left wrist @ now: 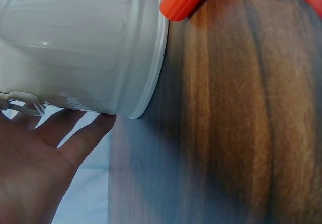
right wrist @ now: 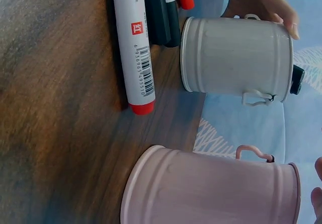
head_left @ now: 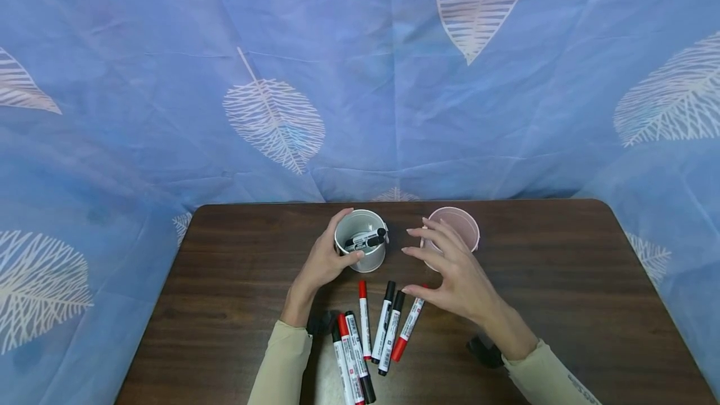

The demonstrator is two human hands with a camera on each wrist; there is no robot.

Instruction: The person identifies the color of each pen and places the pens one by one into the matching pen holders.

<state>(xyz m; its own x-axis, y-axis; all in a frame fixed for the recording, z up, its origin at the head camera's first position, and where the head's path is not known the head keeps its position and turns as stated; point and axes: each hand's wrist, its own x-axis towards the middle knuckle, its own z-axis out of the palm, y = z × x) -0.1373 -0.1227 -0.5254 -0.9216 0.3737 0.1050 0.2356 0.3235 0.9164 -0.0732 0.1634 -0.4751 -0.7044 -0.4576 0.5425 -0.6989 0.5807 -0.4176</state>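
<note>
A small white bucket [head_left: 375, 261] stands on the table with black-capped markers [head_left: 367, 240] inside it. My left hand [head_left: 329, 254] grips this bucket, its thumb at the near rim and its fingers around the far left side. To the right is a pink bucket [head_left: 461, 225], seen side-on in the right wrist view. Over its near left part hovers my right hand [head_left: 450, 267], fingers spread and holding nothing. Whether any finger touches the pink rim cannot be told. Below that hand lies a red marker [head_left: 409, 324], partly hidden by the thumb.
Several red and black markers lie on the brown wooden table [head_left: 236, 305] between the forearms, among them a red one [head_left: 364, 320] and a black one [head_left: 382, 327]. Behind the table's far edge hangs a blue cloth [head_left: 360, 111] with white leaf prints.
</note>
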